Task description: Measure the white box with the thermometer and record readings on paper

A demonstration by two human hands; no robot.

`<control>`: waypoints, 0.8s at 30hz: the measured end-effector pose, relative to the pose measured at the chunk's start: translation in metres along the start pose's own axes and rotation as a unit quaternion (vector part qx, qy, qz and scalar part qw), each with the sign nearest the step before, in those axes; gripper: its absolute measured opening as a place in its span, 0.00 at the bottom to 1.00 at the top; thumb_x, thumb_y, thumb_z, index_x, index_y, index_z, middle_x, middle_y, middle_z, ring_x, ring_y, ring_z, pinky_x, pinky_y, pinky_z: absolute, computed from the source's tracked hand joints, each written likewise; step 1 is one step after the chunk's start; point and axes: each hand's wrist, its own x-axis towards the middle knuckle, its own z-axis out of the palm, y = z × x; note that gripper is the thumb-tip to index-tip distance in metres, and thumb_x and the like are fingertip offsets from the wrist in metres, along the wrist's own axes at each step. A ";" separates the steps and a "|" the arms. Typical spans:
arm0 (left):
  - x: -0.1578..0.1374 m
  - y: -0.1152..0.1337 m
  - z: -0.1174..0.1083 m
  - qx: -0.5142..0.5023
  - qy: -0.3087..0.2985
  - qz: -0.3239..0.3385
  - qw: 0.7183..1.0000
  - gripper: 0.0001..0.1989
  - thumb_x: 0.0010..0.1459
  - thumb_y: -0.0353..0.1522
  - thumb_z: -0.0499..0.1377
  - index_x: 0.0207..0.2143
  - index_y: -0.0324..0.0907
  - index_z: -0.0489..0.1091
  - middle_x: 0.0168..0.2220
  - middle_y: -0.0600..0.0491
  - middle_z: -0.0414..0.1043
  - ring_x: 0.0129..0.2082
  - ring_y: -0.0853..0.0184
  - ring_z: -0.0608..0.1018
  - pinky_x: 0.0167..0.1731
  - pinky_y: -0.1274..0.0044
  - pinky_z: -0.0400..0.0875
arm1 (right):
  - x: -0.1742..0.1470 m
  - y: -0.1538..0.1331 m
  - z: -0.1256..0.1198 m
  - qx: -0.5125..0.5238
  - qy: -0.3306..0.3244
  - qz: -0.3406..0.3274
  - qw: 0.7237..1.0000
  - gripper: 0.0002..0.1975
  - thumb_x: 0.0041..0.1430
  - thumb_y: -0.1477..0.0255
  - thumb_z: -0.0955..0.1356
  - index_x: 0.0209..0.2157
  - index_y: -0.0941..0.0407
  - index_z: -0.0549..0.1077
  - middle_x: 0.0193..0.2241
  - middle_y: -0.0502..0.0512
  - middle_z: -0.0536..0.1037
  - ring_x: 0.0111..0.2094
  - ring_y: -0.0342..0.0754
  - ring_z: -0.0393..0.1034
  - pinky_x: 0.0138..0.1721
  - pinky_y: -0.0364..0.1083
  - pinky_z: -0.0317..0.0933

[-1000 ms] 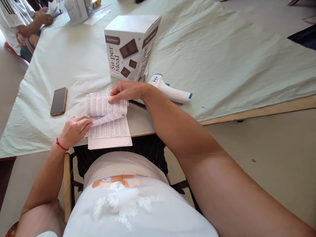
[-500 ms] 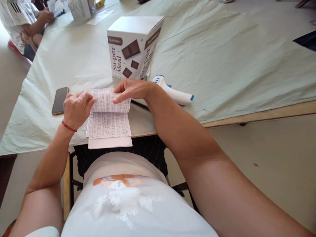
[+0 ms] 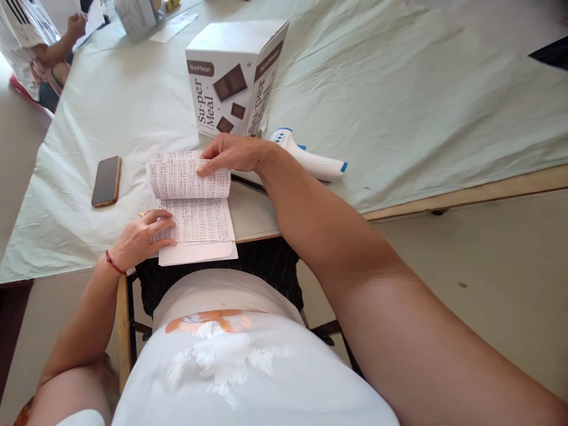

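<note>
White page (image 3: pixel 186 181) pinched in right hand (image 3: pixel 233 155), thumb to fingers. Left hand (image 3: pixel 141 238) loosely spread on lower page (image 3: pixel 204 220); box (image 3: pixel 224 109) beyond right fingers.

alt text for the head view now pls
Right hand holding curled-back pages of a text-covered notepad on a table, left hand at the notepad's lower left. Phone to the left, white box beyond, white handheld device to the right.
</note>
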 end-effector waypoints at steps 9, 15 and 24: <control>0.018 0.008 -0.014 0.019 0.031 0.000 0.999 0.17 0.72 0.36 0.46 0.39 0.40 0.72 0.41 0.49 0.78 0.38 0.66 0.80 0.39 0.75 0.73 | -0.001 -0.001 0.000 -0.001 -0.009 -0.007 1.000 0.14 0.55 0.67 0.75 0.21 0.56 0.71 0.18 0.46 0.65 0.24 0.41 0.59 0.26 0.43 0.58; 0.049 -0.007 -0.031 0.122 0.166 -0.065 0.976 0.17 0.71 0.39 0.46 0.36 0.41 0.70 0.31 0.50 0.73 0.29 0.66 0.73 0.33 0.74 0.67 | 0.001 0.003 0.002 0.026 -0.038 -0.025 0.999 0.16 0.58 0.63 0.73 0.23 0.58 0.73 0.20 0.47 0.66 0.24 0.40 0.57 0.26 0.42 0.55; 0.078 -0.016 -0.035 0.094 0.255 -0.110 0.956 0.20 0.65 0.51 0.56 0.39 0.43 0.68 0.40 0.47 0.73 0.43 0.56 0.76 0.49 0.64 0.68 | -0.007 -0.007 -0.001 0.017 -0.030 -0.020 0.999 0.17 0.53 0.59 0.76 0.24 0.57 0.73 0.20 0.49 0.70 0.26 0.43 0.63 0.28 0.43 0.59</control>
